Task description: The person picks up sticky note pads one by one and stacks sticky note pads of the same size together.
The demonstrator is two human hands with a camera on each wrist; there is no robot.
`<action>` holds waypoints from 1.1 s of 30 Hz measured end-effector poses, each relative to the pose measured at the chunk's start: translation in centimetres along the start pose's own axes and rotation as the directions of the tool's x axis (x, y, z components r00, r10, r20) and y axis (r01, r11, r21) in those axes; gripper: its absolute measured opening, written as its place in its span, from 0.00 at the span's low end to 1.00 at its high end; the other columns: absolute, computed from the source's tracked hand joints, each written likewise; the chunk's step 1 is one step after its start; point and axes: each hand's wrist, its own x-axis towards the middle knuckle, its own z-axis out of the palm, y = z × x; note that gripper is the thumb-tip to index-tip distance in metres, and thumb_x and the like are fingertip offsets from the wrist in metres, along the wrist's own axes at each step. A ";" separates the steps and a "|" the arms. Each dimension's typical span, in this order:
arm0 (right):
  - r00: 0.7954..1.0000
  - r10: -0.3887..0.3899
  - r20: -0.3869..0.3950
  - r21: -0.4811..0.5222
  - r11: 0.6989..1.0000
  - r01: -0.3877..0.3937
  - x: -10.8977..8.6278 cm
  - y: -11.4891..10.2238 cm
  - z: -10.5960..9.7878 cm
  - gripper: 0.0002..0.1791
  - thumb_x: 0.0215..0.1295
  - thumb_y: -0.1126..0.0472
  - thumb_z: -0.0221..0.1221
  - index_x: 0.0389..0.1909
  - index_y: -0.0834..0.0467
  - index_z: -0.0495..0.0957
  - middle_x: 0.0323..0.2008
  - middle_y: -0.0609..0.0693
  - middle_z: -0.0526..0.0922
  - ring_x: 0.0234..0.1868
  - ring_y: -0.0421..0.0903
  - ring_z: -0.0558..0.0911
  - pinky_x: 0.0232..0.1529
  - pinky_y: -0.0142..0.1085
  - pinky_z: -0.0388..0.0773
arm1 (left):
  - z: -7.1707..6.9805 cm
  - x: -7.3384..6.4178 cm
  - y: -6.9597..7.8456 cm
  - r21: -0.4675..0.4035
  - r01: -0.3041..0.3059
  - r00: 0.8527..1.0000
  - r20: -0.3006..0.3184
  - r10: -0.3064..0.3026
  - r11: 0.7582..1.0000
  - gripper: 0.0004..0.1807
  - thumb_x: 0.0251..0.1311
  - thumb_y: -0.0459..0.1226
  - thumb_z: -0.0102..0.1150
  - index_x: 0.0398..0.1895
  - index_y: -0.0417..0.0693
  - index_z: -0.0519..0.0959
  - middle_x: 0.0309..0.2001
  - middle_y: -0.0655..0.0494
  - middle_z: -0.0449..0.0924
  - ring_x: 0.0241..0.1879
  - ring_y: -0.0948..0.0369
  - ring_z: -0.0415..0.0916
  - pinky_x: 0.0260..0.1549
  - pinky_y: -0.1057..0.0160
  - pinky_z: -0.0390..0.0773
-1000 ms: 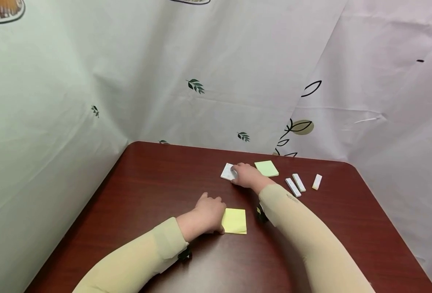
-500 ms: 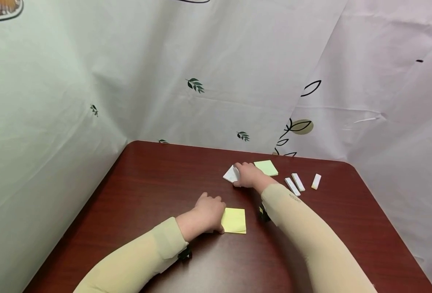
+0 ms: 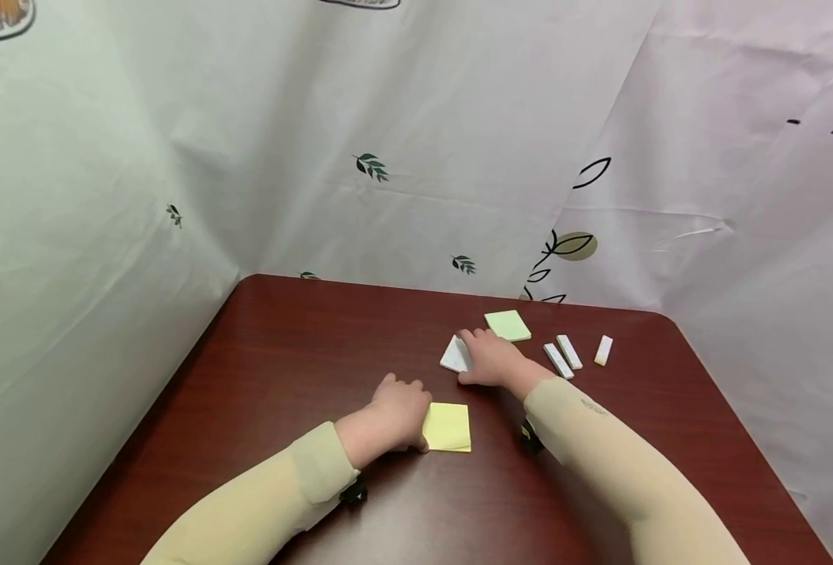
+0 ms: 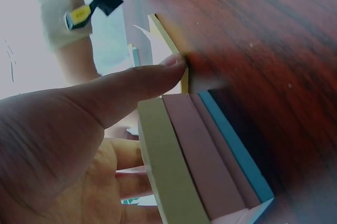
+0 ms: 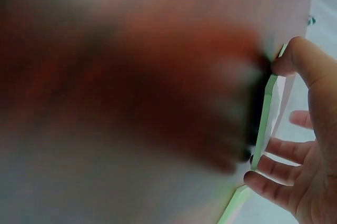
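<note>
A yellow sticky note pad (image 3: 449,428) lies on the table, its top sheet lifting at the near edge. My left hand (image 3: 394,412) spans its left side, thumb on the near edge and fingers toward the far edge. A stack of pads (image 4: 189,161) with yellow, pink and blue layers sits beside that thumb in the left wrist view; the head view mostly hides it under the hand. Farther back, my right hand (image 3: 490,358) grips a pale sticky note pad (image 3: 455,355) between thumb and fingers. Its edge looks light green in the right wrist view, and it lies turned cornerwise.
Behind the right hand lies a light green sticky note pad (image 3: 508,325). To its right are two slim white blocks (image 3: 558,361) side by side and a third white block (image 3: 603,351). White patterned sheeting (image 3: 388,227) hangs along the back and sides of the dark red table (image 3: 303,337).
My right hand has drawn the pale pad a little to the right and toward me, turning it slightly. The left hand stays at the yellow pad.
</note>
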 end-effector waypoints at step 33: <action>0.955 -0.234 -0.183 -0.019 0.972 0.234 -12.0 1.9 3.3 0.27 0.42 0.54 0.66 0.48 0.55 0.76 0.49 0.49 0.75 0.48 0.47 0.72 0.44 0.40 0.74 | 0.0 -0.1 0.0 0.002 0.002 1.000 -0.020 -0.002 1.000 0.34 0.39 0.61 0.75 0.45 0.51 0.81 0.37 0.56 0.76 0.39 0.56 0.76 0.45 0.54 0.68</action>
